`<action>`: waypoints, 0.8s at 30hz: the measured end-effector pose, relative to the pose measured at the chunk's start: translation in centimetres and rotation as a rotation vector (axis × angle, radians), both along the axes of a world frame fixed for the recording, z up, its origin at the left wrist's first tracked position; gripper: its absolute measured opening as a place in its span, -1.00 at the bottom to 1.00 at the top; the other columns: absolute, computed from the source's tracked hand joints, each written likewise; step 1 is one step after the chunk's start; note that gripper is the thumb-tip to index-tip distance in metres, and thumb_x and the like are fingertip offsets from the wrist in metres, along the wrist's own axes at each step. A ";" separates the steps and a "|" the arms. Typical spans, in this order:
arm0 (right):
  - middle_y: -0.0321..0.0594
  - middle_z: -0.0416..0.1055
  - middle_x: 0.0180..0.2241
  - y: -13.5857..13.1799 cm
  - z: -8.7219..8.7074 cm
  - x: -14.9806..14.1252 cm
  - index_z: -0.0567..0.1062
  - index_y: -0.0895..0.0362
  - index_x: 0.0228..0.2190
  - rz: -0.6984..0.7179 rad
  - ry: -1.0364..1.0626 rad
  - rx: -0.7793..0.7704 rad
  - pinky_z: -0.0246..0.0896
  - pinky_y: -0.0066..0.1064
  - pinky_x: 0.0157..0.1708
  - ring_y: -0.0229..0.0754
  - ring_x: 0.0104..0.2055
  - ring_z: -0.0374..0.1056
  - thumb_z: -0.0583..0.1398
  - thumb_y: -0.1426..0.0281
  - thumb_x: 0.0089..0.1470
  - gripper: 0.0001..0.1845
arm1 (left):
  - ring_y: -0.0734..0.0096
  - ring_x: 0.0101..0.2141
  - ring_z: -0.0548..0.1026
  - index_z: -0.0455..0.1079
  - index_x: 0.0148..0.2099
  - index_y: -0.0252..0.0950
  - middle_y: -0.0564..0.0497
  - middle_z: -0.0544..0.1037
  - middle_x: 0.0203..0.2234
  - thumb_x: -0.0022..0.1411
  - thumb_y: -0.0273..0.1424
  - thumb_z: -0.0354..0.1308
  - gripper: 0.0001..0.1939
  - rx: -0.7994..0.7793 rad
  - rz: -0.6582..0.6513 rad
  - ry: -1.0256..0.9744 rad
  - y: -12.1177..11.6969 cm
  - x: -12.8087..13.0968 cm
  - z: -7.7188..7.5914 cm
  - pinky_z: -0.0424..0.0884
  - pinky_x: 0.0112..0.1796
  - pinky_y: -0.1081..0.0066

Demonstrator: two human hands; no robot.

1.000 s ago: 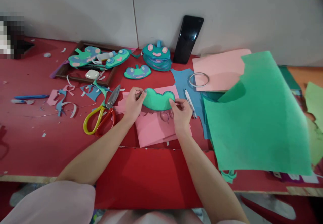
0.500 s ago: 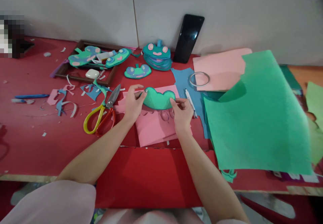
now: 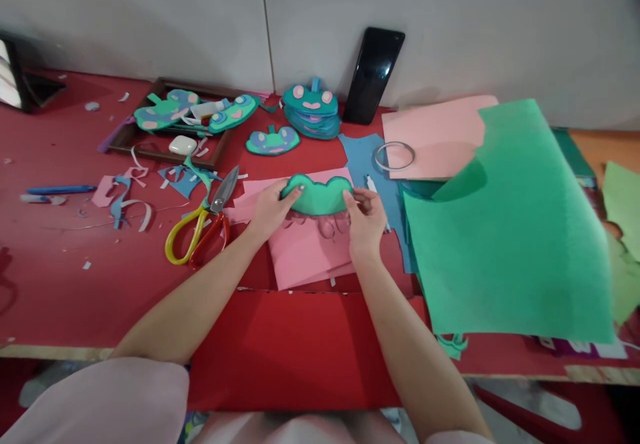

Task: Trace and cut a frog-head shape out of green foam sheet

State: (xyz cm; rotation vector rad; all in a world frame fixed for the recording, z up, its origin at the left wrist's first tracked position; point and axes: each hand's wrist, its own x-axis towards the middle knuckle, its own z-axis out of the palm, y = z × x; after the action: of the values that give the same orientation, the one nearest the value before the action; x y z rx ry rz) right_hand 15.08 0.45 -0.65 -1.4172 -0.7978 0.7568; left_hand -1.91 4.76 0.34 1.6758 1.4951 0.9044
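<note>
Between my two hands is a green felt cutout [image 3: 320, 197] with two rounded bumps on top and a darker edge. My left hand [image 3: 273, 212] pinches its left end, thumb on the front face. The right end is pinched by my right hand [image 3: 366, 221], thumb in front and fingers partly behind. Under the cutout lie pink felt sheets [image 3: 305, 257] with small rounded cut pieces on them. A white marker [image 3: 371, 184] lies just beyond my right hand, partly covered by it. Scissors [image 3: 210, 221] with one yellow and one red handle rest left of my left hand.
Felt frog faces [image 3: 273, 141] sit at the back, some stacked [image 3: 311, 111], some on a wooden tray [image 3: 165, 157]. A black phone [image 3: 374, 76] leans on the wall. A large green felt sheet [image 3: 515, 251], pink sheet [image 3: 435, 139] and metal ring [image 3: 395, 156] lie right; scraps [image 3: 120, 197] lie left.
My left thumb has slid further in over the cutout's front, and its fingers have curled in behind. The cutout has shifted slightly right with both hands.
</note>
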 end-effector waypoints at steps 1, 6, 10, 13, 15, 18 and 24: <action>-0.25 0.43 -0.39 0.0 0.0 0.1 0.45 0.15 -0.31 0.021 0.016 -0.013 0.18 -0.48 -0.50 -0.34 -0.47 0.29 0.25 0.19 -0.10 -0.66 | 0.45 -0.46 0.35 0.35 -0.40 -0.29 0.09 0.40 -0.55 0.16 -0.18 0.06 -0.73 0.005 0.012 0.012 0.0 -0.1 0.1 0.26 -0.44 0.47; -0.44 0.25 -0.69 0.2 0.4 0.4 0.47 0.16 -0.41 0.149 0.069 -0.105 0.03 -0.51 -0.70 -0.40 -0.71 0.10 0.24 0.15 -0.10 -0.68 | 0.47 -0.44 0.34 0.30 -0.41 -0.28 0.10 0.38 -0.52 0.17 -0.20 0.05 -0.75 0.028 0.013 -0.007 0.1 -0.3 0.2 0.25 -0.41 0.49; -0.46 0.23 -0.75 0.2 0.6 0.7 0.44 0.17 -0.46 0.191 0.121 -0.146 0.04 -0.51 -0.75 -0.38 -0.74 0.13 0.24 0.16 -0.10 -0.70 | 0.50 -0.48 0.31 0.28 -0.44 -0.28 0.11 0.33 -0.57 0.13 -0.18 0.09 -0.73 0.011 0.041 -0.014 0.1 -0.3 0.0 0.25 -0.47 0.50; -0.46 0.25 -0.74 0.2 0.5 0.7 0.43 0.16 -0.44 0.160 0.126 -0.141 0.04 -0.53 -0.75 -0.39 -0.75 0.15 0.23 0.17 -0.08 -0.71 | 0.49 -0.46 0.38 0.33 -0.35 -0.29 0.08 0.40 -0.50 0.12 -0.17 0.11 -0.74 -0.026 -0.004 -0.125 0.0 -0.1 -0.1 0.31 -0.46 0.51; -0.47 0.24 -0.72 0.2 0.5 0.7 0.42 0.16 -0.45 0.125 0.117 -0.122 0.01 -0.55 -0.76 -0.41 -0.75 0.14 0.23 0.19 -0.06 -0.73 | 0.48 -0.46 0.44 0.34 -0.22 -0.29 0.05 0.47 -0.43 0.12 -0.16 0.11 -0.70 -0.121 -0.080 -0.222 -0.1 0.0 -0.2 0.37 -0.48 0.50; -0.49 0.22 -0.71 0.2 0.5 0.6 0.40 0.14 -0.46 0.094 0.114 -0.104 -0.02 -0.56 -0.77 -0.43 -0.76 0.12 0.22 0.19 -0.05 -0.74 | 0.46 -0.50 0.50 0.30 -0.09 -0.28 0.00 0.50 -0.35 0.13 -0.13 0.10 -0.61 -0.258 -0.157 -0.311 -0.2 0.0 -0.2 0.42 -0.54 0.48; -0.50 0.17 -0.78 0.2 0.6 0.6 0.34 0.12 -0.54 0.220 0.062 -0.145 0.01 -0.54 -0.77 -0.40 -0.77 0.12 0.23 0.15 -0.07 -0.70 | 0.44 -0.58 0.53 0.26 -0.12 -0.27 -0.01 0.50 -0.37 0.14 -0.13 0.09 -0.64 -0.307 -0.149 -0.303 -0.3 0.1 -0.1 0.39 -0.66 0.54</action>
State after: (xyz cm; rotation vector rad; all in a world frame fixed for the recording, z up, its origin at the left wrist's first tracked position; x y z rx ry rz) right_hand 15.66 0.68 -0.06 -1.4416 -0.8741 1.0410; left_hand -1.80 4.46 0.24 1.3412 1.2178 0.7653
